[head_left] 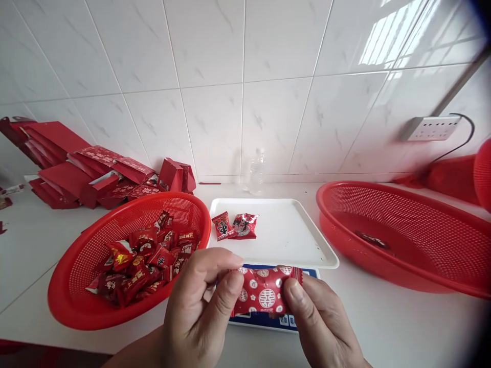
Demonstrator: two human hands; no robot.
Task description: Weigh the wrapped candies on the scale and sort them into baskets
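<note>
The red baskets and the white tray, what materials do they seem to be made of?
The left basket and the right basket look like moulded plastic: glossy red, with even rows of small holes. The white tray seems to be smooth plastic too, with a rounded raised rim, though enamel cannot be ruled out. The packet in both hands looks like shiny printed film.

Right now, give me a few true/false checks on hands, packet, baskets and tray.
1. Both hands, left hand and right hand, hold one red packet. True.
2. The white tray holds no sweets. False: two wrapped sweets lie on it.
3. The left basket holds many red sweets. True.
4. The right basket is piled full. False: only one dark item shows in it.
5. Red boxes are stacked by the wall, left. True.
</note>
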